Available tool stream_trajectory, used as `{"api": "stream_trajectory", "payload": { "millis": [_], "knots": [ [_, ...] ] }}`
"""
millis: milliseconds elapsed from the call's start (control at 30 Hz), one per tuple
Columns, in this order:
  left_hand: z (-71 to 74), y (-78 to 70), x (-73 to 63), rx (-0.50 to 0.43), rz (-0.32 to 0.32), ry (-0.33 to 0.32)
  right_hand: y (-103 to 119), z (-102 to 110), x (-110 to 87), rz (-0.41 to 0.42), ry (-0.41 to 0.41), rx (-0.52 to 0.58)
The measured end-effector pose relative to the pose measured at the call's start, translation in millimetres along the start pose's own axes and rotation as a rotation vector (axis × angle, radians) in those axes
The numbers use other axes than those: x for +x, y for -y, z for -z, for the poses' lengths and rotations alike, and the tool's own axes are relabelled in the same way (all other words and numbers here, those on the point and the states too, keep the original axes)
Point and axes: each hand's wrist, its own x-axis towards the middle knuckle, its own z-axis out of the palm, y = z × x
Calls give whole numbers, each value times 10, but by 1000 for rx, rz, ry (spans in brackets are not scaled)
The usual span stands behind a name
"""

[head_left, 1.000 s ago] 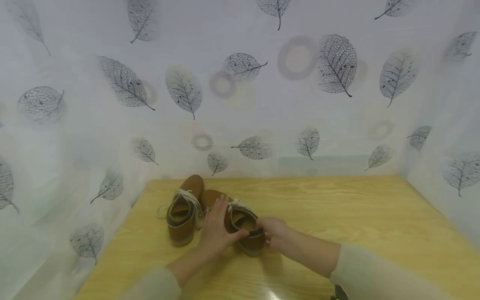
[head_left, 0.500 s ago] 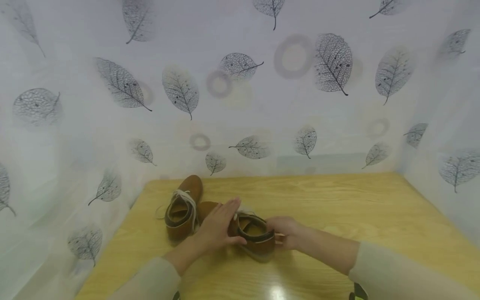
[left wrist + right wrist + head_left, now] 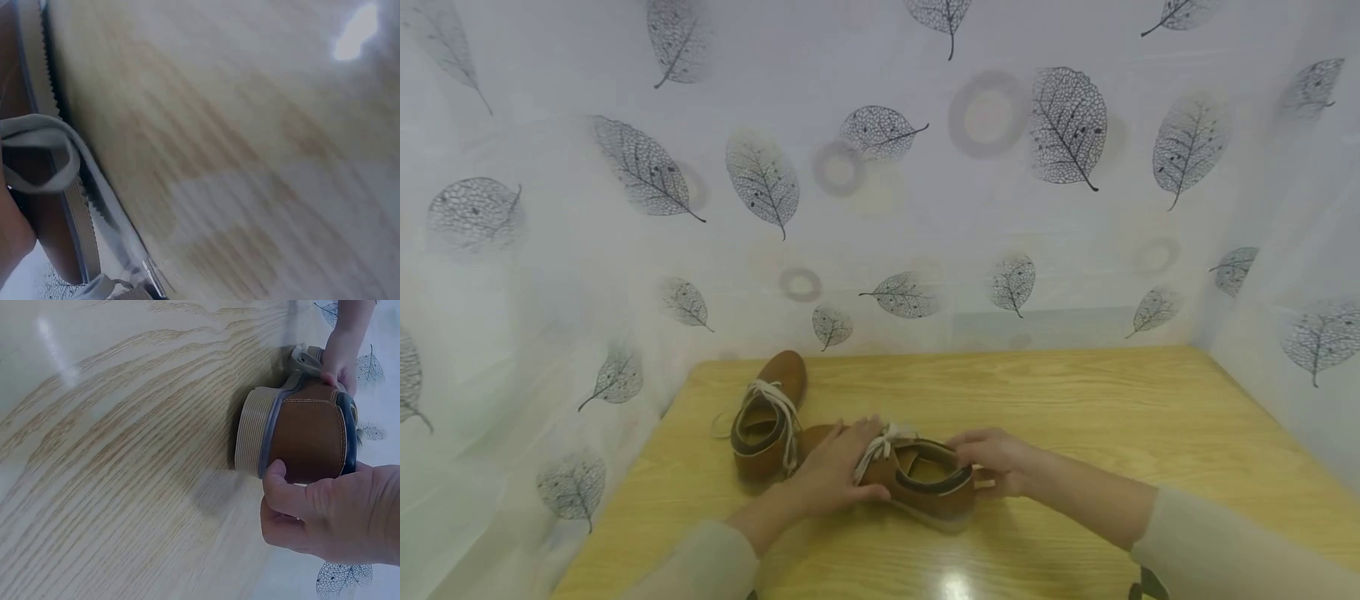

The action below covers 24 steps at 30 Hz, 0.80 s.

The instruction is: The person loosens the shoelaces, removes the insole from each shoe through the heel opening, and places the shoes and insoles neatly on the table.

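Observation:
A brown lace-up shoe (image 3: pixel 943 504) lies slantwise on the table, its heel toward the right and its toe toward the left. My left hand (image 3: pixel 831 477) holds its front part, fingers across the top and thumb along the near side. At the heel, my right hand (image 3: pixel 1003 465) pinches the collar; the right wrist view shows its fingers against the brown heel (image 3: pixel 306 434). The matching shoe (image 3: pixel 788 375) stands to the left, toe pointing away, its pale laces loose. In the left wrist view, a shoe side (image 3: pixel 59 231) with a lace loop (image 3: pixel 69 165) fills the left edge.
A light wood-grain table (image 3: pixel 1075 400) carries both shoes. Behind and along the sides hangs a pale curtain (image 3: pixel 910 233) with a leaf print. The held shoe's toe is close to the other shoe, and my left hand partly hides the gap.
The held shoe has swung round, its heel moving right and toward me, its toe now pointing more to the left. My right hand moved right with the heel; the left stayed near the toe.

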Motion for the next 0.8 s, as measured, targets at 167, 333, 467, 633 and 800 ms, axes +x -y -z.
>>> {"api": "stream_trajectory", "payload": {
  "millis": [167, 333, 467, 633, 800],
  "knots": [
    [-63, -53, -52, 4, -9, -26, -5, 19, -49, -24, -26, 19],
    [-106, -124, -93, 15, 34, -46, 3, 14, -120, -79, -55, 111],
    [-189, -211, -89, 53, 86, -64, -33, 15, -145, -85, -76, 191],
    [-257, -388, -86, 78, 167, -103, -112, 102, -128, -88, -55, 258],
    [-301, -565, -65, 71, 226, -133, -168, 286, -63, -84, 14, 242]
  ]
}}
